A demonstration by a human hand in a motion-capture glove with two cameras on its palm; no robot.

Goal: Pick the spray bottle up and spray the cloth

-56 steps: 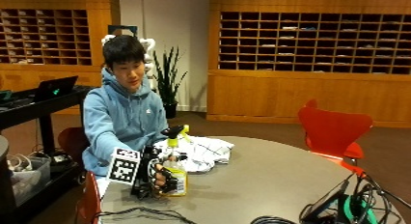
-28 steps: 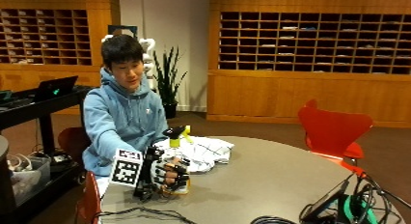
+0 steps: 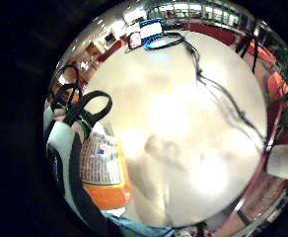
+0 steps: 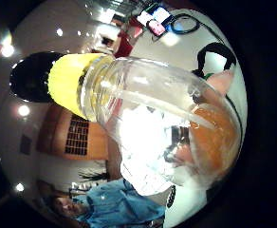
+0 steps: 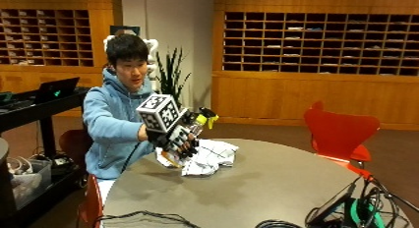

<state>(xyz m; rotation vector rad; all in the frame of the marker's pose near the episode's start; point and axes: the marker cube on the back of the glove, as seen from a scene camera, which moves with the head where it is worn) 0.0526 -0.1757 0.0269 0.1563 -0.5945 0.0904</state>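
spray bottle [image 5: 191, 131], gripped by the right hand [image 5: 173, 139], now lifted and tilted over the cloth [image 5: 208, 157].

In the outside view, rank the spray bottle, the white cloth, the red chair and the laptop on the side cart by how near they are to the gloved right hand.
1. spray bottle: held in the right hand, tilted above the table.
2. white cloth: on the table just below the hand.
3. laptop: on the side cart behind the person.
4. red chair: across the table.
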